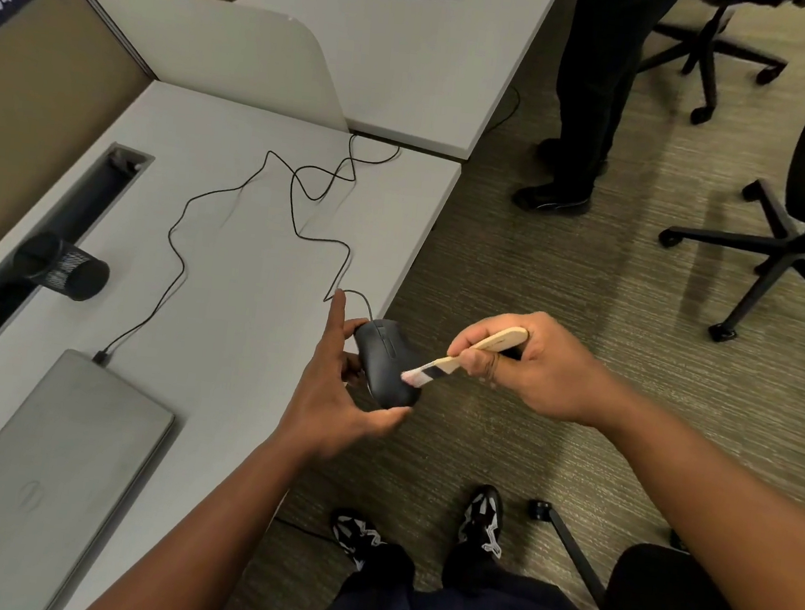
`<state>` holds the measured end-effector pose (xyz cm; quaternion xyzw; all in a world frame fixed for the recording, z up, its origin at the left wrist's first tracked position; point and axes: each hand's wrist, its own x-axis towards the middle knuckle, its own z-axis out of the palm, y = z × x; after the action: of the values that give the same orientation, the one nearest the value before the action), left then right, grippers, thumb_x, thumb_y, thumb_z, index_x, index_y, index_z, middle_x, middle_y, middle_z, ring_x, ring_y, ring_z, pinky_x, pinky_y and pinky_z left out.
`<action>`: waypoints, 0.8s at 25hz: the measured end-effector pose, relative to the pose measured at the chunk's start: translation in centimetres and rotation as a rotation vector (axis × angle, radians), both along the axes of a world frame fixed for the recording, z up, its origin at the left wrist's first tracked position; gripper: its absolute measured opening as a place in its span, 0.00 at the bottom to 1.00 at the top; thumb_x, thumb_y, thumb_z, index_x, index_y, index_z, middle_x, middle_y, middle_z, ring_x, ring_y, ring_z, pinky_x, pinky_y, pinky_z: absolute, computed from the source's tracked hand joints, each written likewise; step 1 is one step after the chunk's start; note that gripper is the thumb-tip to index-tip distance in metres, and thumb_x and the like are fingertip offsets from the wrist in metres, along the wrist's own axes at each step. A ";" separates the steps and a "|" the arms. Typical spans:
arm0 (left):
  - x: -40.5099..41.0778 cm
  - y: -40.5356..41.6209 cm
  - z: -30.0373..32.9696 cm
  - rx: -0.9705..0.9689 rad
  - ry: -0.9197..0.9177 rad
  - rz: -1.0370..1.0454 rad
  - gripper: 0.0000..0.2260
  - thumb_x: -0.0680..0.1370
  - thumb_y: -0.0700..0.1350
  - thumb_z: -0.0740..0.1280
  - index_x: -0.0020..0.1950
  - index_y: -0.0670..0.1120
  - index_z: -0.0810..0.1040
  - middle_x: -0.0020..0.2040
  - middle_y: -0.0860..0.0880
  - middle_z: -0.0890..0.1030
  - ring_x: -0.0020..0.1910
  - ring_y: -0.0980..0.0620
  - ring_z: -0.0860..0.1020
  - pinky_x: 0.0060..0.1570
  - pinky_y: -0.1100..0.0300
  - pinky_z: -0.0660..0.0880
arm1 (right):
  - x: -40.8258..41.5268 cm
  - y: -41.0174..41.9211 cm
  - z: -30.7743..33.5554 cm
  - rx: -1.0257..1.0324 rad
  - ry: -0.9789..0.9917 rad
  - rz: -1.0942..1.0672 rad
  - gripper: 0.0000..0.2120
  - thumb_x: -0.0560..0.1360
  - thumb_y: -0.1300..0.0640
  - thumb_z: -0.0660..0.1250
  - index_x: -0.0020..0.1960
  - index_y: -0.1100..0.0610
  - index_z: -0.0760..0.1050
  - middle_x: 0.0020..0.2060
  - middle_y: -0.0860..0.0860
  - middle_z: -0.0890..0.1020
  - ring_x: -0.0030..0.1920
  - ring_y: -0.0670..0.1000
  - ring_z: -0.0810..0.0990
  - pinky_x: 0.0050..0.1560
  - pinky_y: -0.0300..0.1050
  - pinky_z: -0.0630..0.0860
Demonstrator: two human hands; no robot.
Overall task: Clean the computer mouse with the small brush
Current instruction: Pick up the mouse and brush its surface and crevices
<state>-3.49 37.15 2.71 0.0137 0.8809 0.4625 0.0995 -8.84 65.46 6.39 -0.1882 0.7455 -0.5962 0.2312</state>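
Note:
A black wired computer mouse (pixel 385 360) is held just off the desk's right edge, top side up. My left hand (pixel 332 391) grips it from the left and below, thumb under its rear and index finger stretched upward. My right hand (pixel 528 362) is shut on a small brush (pixel 464 356) with a pale wooden handle. The brush's light bristles touch the mouse's right rear side. The mouse's black cable (pixel 297 204) loops back across the desk.
A closed grey laptop (pixel 41 465) lies at the desk's (pixel 223 286) near left, with a black mesh pen cup (pixel 64 264) and a cable slot behind it. Office chairs (pixel 795 236) and another person's legs (pixel 586 100) stand on the carpet to the right.

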 end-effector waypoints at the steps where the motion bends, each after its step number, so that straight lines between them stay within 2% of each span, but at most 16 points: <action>1: 0.1 0.1 -0.1 0.004 -0.004 -0.008 0.66 0.62 0.62 0.83 0.85 0.70 0.37 0.67 0.82 0.64 0.58 0.63 0.82 0.50 0.73 0.79 | 0.2 -0.2 0.1 -0.055 -0.034 0.041 0.05 0.80 0.51 0.72 0.53 0.49 0.85 0.39 0.53 0.85 0.37 0.54 0.81 0.39 0.53 0.80; 3: 0.1 0.3 -0.2 0.008 -0.006 -0.027 0.66 0.63 0.62 0.83 0.88 0.64 0.40 0.67 0.83 0.65 0.58 0.65 0.82 0.51 0.74 0.78 | 0.5 -0.6 0.0 -0.110 -0.075 0.098 0.08 0.79 0.51 0.73 0.55 0.52 0.85 0.41 0.50 0.86 0.40 0.49 0.82 0.43 0.45 0.81; 5: 0.0 0.3 -0.2 0.012 -0.007 -0.017 0.66 0.62 0.63 0.83 0.89 0.60 0.42 0.67 0.82 0.67 0.58 0.64 0.82 0.51 0.74 0.78 | 0.3 -0.7 0.0 -0.097 -0.070 0.104 0.07 0.79 0.54 0.72 0.55 0.54 0.85 0.41 0.50 0.85 0.40 0.48 0.82 0.43 0.44 0.81; 7: 0.0 0.4 0.0 0.015 -0.002 0.000 0.65 0.62 0.64 0.83 0.88 0.62 0.44 0.66 0.81 0.70 0.57 0.63 0.83 0.50 0.73 0.78 | 0.1 -0.2 0.1 -0.044 -0.057 0.116 0.05 0.80 0.55 0.72 0.54 0.53 0.85 0.39 0.50 0.85 0.38 0.50 0.81 0.41 0.46 0.80; 10: 0.2 0.5 0.2 0.011 0.003 0.008 0.64 0.61 0.65 0.83 0.87 0.66 0.45 0.66 0.80 0.70 0.57 0.61 0.83 0.51 0.70 0.80 | -0.3 0.7 0.2 0.128 0.019 0.139 0.04 0.80 0.54 0.73 0.51 0.46 0.85 0.38 0.52 0.85 0.40 0.57 0.81 0.42 0.55 0.80; 12: 0.2 0.4 0.2 0.022 -0.009 0.015 0.65 0.60 0.65 0.83 0.88 0.65 0.48 0.69 0.76 0.69 0.57 0.59 0.84 0.54 0.66 0.82 | -0.4 0.8 0.2 0.184 0.054 0.128 0.04 0.80 0.53 0.73 0.49 0.45 0.85 0.38 0.51 0.85 0.40 0.55 0.82 0.43 0.54 0.80; 15: 0.2 0.6 0.3 0.043 -0.041 0.039 0.64 0.59 0.65 0.84 0.88 0.64 0.52 0.72 0.69 0.71 0.57 0.56 0.84 0.56 0.59 0.84 | -0.4 0.7 0.5 0.125 0.028 0.144 0.03 0.80 0.50 0.72 0.50 0.44 0.85 0.37 0.50 0.84 0.37 0.52 0.80 0.40 0.48 0.78; 18: 0.0 0.7 0.6 0.093 -0.065 0.060 0.63 0.58 0.63 0.86 0.87 0.65 0.55 0.76 0.67 0.70 0.59 0.53 0.85 0.57 0.57 0.85 | -0.3 0.6 0.5 0.050 -0.012 0.146 0.04 0.80 0.49 0.72 0.52 0.46 0.85 0.39 0.53 0.84 0.38 0.55 0.81 0.40 0.53 0.80; 20: -0.1 0.8 0.9 0.138 -0.085 0.093 0.61 0.57 0.62 0.88 0.84 0.68 0.58 0.81 0.62 0.67 0.62 0.49 0.85 0.58 0.54 0.85 | -0.4 0.6 0.4 -0.009 -0.035 0.121 0.04 0.80 0.52 0.72 0.53 0.48 0.85 0.39 0.53 0.84 0.38 0.51 0.81 0.40 0.51 0.80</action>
<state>-3.58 37.91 3.64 -0.0400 0.8416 0.5264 0.1139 -9.21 66.07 6.80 -0.2234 0.7259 -0.5877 0.2788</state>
